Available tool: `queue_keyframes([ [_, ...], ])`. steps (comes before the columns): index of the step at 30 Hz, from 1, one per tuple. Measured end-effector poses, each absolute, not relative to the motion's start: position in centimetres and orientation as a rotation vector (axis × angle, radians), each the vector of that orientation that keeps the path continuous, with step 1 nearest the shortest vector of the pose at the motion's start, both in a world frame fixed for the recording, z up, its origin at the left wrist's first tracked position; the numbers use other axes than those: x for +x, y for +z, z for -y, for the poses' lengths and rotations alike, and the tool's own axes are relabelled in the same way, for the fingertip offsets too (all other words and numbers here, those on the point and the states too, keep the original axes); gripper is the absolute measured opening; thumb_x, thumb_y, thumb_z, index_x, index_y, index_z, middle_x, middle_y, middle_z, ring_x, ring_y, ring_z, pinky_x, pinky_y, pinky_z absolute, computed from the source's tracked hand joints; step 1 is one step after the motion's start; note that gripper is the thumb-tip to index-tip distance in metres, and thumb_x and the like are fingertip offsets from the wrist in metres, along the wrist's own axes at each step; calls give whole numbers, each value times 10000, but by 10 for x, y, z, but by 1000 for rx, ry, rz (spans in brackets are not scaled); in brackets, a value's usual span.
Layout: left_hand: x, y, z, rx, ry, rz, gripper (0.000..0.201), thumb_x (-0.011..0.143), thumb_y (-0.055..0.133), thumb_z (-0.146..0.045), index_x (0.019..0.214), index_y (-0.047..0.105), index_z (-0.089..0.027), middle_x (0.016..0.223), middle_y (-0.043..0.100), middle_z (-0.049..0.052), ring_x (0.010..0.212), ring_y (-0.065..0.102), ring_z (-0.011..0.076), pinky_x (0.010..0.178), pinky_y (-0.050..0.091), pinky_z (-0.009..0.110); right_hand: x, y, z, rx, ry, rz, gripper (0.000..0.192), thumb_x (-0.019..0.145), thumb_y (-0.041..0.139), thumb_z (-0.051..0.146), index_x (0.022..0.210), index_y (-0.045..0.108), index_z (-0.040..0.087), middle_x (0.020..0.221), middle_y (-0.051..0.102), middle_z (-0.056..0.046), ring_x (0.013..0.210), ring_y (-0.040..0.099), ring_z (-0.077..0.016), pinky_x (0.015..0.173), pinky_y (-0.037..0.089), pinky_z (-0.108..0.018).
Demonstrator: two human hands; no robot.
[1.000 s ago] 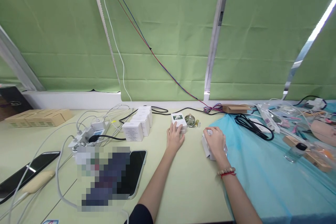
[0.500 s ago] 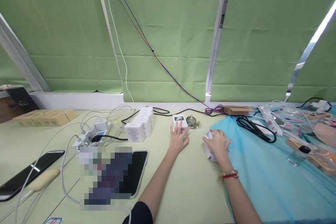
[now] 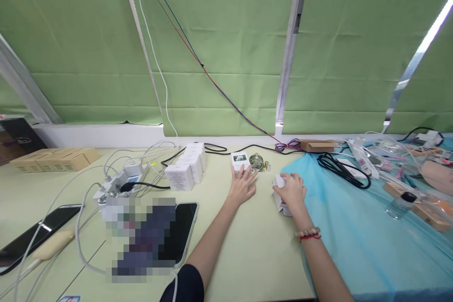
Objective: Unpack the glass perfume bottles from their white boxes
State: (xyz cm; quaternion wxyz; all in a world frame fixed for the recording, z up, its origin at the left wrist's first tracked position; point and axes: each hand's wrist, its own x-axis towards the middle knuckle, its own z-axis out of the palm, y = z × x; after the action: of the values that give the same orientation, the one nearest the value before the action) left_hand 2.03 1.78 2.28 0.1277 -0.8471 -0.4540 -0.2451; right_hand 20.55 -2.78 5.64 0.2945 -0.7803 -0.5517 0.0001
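White carton [image 3: 240, 160] with a flower picture on its top lies flat on the pale green table [image 3: 255, 255], just past the centre of the view toward 12 o'clock. The left hand [image 3: 242, 186] rests palm down at the carton's 6 o'clock side, its fingers [image 3: 247, 173] spread and loosely extended, the tips touching the carton's near edge and end face; nothing is pinched. At the carton's 3 o'clock, just beside it, sits a round glass bottle [image 3: 256, 162] with a small gold cap [image 3: 267, 166] next to it.

At 3 o'clock from the left hand, a short gap away, the right hand [image 3: 292, 190] lies curled over a second white box [image 3: 279, 197], which sits at the border between the bare table and a blue plastic sheet [image 3: 354, 236]. Its fingers are bent and held close together, cupping the box's top; whether they grip it firmly cannot be told. A bead bracelet with a red cord [image 3: 307, 233] circles the right wrist.

At 9 o'clock from the carton stands a row of white boxes [image 3: 187, 167], and farther that way a power strip [image 3: 118, 181] with plugged cables. A phone [image 3: 184, 231] lies at 7 o'clock, partly blurred over. A black cable [image 3: 341, 170] coils on the blue sheet at 3 o'clock.
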Motion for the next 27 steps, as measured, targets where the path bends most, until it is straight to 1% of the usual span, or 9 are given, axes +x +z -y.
queue_keyframes([
  [3,20,17,-21,-2408,-736,1280,483,806,496,-389,1283,483,-311,1430,378,53,1327,277,328,1077,39,649,205,61,31,-2107,-10,1491,432,650,627,296,1069,651,194,1186,508,-136,1087,444,-293,797,381,-394],
  [5,20,14,-23,-2374,-756,1263,443,791,506,-419,1208,555,-278,1399,417,66,1307,303,334,1079,64,648,204,63,32,-2137,6,1490,420,672,609,295,1076,647,189,1191,509,-132,1096,440,-284,804,375,-392],
  [7,20,12,-25,-2360,-772,1271,444,772,521,-423,1174,578,-241,1378,439,81,1296,313,335,1087,68,638,202,64,34,-2162,31,1486,396,686,597,299,1058,654,176,1183,516,-139,1083,444,-283,802,368,-395],
  [10,20,12,-25,-2367,-789,1296,536,761,522,-411,1255,508,-203,1374,437,106,1290,317,331,1094,51,630,199,61,33,-2141,-25,1467,426,678,601,287,1082,637,157,1181,509,-157,1073,437,-301,808,343,-411],
  [13,21,14,-23,-2376,-804,1307,593,745,529,-391,1300,459,-195,1360,446,115,1288,322,330,1095,43,627,195,58,30,-2011,-184,1414,489,659,612,273,1137,599,170,1191,491,-156,1098,409,-312,857,294,-434],
  [17,21,18,-20,-2366,-865,1276,533,736,527,-360,1233,517,-167,1332,472,119,1306,315,311,1126,77,568,191,57,26,-1759,-344,1389,352,677,596,282,1016,641,200,1157,511,-123,1104,403,-289,935,218,-443],
  [21,22,20,-18,-2333,-921,1231,523,743,517,-317,1238,509,-147,1412,387,113,1353,258,283,1136,190,460,190,58,25,-1600,-373,1385,221,704,572,266,894,668,206,1088,551,-101,1051,430,-264,946,206,-427],
  [23,22,21,-18,-2304,-938,1241,520,746,516,-299,1245,503,-153,1437,356,108,1362,243,285,1129,208,452,191,57,24,-1561,-363,1377,189,711,567,261,858,673,209,1067,563,-93,1038,437,-257,942,211,-420],
  [27,21,22,-13,-2225,-990,1315,498,766,495,-269,1249,497,-150,1433,368,110,1360,259,284,1112,235,449,193,55,22,-1493,-340,1367,144,730,552,253,791,675,211,1019,587,-79,994,457,-242,915,242,-398],
])
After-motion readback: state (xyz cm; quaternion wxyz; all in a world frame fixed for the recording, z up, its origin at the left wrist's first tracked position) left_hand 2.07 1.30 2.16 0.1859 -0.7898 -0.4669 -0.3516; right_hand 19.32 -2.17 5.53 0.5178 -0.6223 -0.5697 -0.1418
